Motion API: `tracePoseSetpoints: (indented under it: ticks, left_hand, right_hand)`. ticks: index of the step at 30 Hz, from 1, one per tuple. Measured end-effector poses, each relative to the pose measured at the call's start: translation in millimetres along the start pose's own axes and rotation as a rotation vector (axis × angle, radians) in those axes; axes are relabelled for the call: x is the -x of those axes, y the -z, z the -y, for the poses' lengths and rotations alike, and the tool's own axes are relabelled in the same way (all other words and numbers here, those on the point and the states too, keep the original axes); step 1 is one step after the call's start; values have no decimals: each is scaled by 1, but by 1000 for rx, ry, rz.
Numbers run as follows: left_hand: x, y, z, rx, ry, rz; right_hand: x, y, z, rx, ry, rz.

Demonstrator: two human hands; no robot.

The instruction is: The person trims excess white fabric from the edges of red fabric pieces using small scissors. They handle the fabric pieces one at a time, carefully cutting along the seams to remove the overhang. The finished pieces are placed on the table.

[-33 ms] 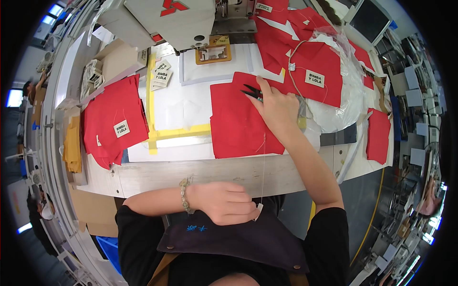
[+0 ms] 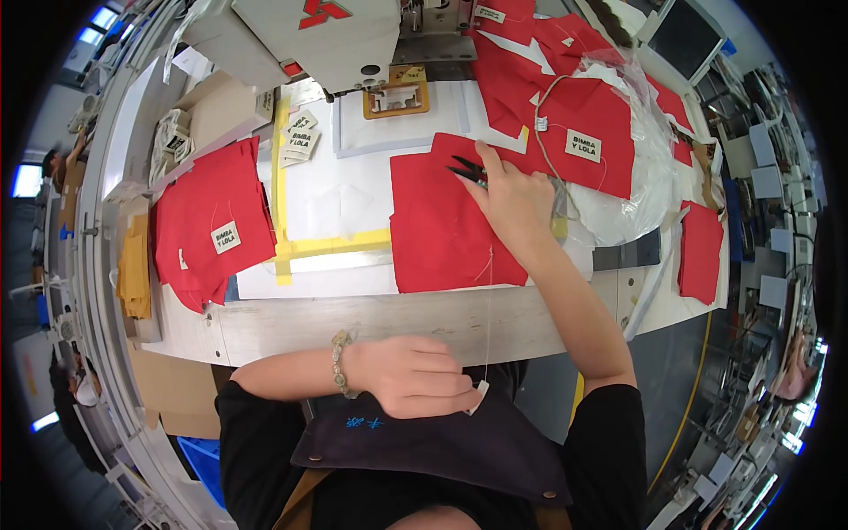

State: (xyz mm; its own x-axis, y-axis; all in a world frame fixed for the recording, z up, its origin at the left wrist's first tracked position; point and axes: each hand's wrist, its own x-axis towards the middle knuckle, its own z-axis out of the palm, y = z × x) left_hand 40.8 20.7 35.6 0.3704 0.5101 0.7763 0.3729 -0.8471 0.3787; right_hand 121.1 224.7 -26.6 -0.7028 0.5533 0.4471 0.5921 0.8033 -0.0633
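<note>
In front of me, a red fabric piece (image 2: 442, 221) lies on the table at the sewing machine. My right hand (image 2: 517, 199) rests on its upper right part, closed around dark thread snips (image 2: 466, 170) whose blades point left and stand apart. From the fabric's lower edge a thin thread (image 2: 488, 327) runs down over the table edge. At its lower end is a small pale label (image 2: 479, 397), pinched at the fingertips of my left hand (image 2: 411, 375). That hand is closed, above my dark apron (image 2: 424, 450). Its fingertips are partly hidden.
The sewing machine head (image 2: 318, 40) stands at the back, over a yellow-taped white board (image 2: 336, 212). Stacked red pieces (image 2: 212, 230) with a label lie left, beside a box (image 2: 221, 110). More labelled red fabric (image 2: 583, 132) and clear plastic (image 2: 649, 159) lie right.
</note>
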Motion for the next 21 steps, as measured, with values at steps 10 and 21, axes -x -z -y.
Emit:
tracePoseSetpoints:
  ticks: [10,21]
  left_hand:
    - [-11,27,-48,-37,-316,-403]
    - [6,46,23,-362,946,-154]
  right_hand:
    - [-1,5,1,-10,-1,110]
    - [-1,2,-1,-69,13,54]
